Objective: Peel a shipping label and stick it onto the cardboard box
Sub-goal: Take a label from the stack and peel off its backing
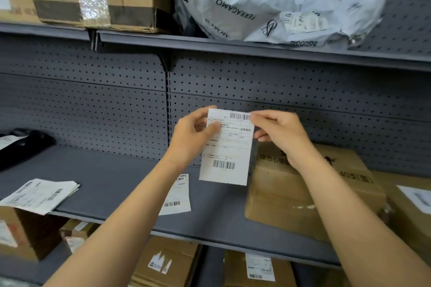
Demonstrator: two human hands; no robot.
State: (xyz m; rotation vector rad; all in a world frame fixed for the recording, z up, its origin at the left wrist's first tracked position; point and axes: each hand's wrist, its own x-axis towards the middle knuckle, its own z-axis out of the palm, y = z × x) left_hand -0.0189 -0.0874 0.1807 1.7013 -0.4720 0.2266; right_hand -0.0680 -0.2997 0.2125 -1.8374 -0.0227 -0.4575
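A white shipping label (227,154) with two barcodes hangs upright in the air above the grey shelf. My left hand (194,133) pinches its upper left edge, thumb on the printed face. My right hand (277,130) pinches the top right corner between thumb and forefinger. Below and to the right, a brown cardboard box (291,193) lies flat on the shelf, partly hidden by my right forearm. Whether the backing is separating from the label cannot be told.
Another label sheet (177,196) lies on the grey shelf (112,182) under my left forearm. A stack of labels (39,194) rests on a box at left. A second box (410,205) with a label sits at far right. Boxes and mailer bags (268,4) fill the upper shelf.
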